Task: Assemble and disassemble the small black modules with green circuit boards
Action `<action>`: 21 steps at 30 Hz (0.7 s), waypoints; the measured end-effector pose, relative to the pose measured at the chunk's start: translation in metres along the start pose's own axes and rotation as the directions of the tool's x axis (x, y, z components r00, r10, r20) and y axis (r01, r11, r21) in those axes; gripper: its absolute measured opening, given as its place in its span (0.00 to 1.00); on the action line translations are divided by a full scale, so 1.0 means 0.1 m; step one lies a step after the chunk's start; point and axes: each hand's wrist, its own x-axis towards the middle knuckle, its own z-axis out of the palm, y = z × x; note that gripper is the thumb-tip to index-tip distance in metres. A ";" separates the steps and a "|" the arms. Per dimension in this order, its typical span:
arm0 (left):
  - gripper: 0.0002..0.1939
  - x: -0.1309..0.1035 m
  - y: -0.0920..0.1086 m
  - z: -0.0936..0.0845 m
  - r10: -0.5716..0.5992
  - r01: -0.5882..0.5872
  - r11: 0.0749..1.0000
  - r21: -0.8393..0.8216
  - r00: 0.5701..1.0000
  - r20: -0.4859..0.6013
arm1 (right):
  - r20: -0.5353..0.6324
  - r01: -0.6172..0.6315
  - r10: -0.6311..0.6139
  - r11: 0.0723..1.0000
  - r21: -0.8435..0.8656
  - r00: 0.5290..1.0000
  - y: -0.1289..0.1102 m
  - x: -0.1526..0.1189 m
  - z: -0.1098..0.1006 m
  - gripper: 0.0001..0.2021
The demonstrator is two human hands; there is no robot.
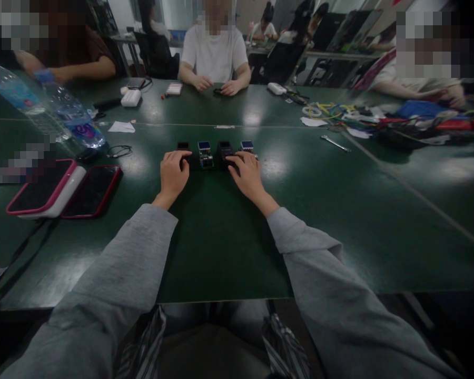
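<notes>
Several small devices with screens stand in a row on the green table. At the row's left end is a black device, partly covered by my left hand, whose fingers and thumb are apart around it. Beside it, untouched, is a device with a bare circuit board. My right hand has its fingers spread over the two devices on the right: a second black one and one with a pale-framed screen, whose lower part the hand hides.
Phones and plastic bottles are on the left. A wrench lies right of the devices, below tangled cables. Across the table, a person in a white shirt handles a small dark object; other people sit left and right.
</notes>
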 end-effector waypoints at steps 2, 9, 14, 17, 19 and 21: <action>0.16 -0.01 0.01 -0.01 0.009 -0.009 1.000 -0.002 1.000 -0.004 | 0.006 -0.003 0.003 1.000 0.002 1.000 0.00 0.00 0.00 0.16; 0.18 -0.05 0.17 -0.05 0.135 -0.137 0.989 0.057 0.990 0.036 | -0.002 -0.005 0.005 1.000 0.010 1.000 -0.01 0.01 0.00 0.16; 0.20 -0.08 0.29 -0.06 0.290 -0.308 0.950 0.054 0.932 0.218 | -0.014 0.001 -0.001 1.000 0.002 1.000 -0.01 0.01 0.02 0.16; 0.21 -0.09 0.29 -0.06 0.294 -0.315 0.948 0.047 0.924 0.245 | -0.019 0.005 -0.005 1.000 -0.002 1.000 0.00 0.00 0.02 0.16; 0.21 -0.09 0.28 -0.05 0.284 -0.304 0.951 0.047 0.926 0.248 | -0.015 0.004 -0.004 1.000 -0.005 1.000 0.00 0.00 0.03 0.16; 0.21 -0.09 0.28 -0.06 0.280 -0.300 0.953 0.048 0.928 0.246 | -0.013 0.002 -0.003 1.000 -0.009 1.000 0.00 0.00 0.03 0.16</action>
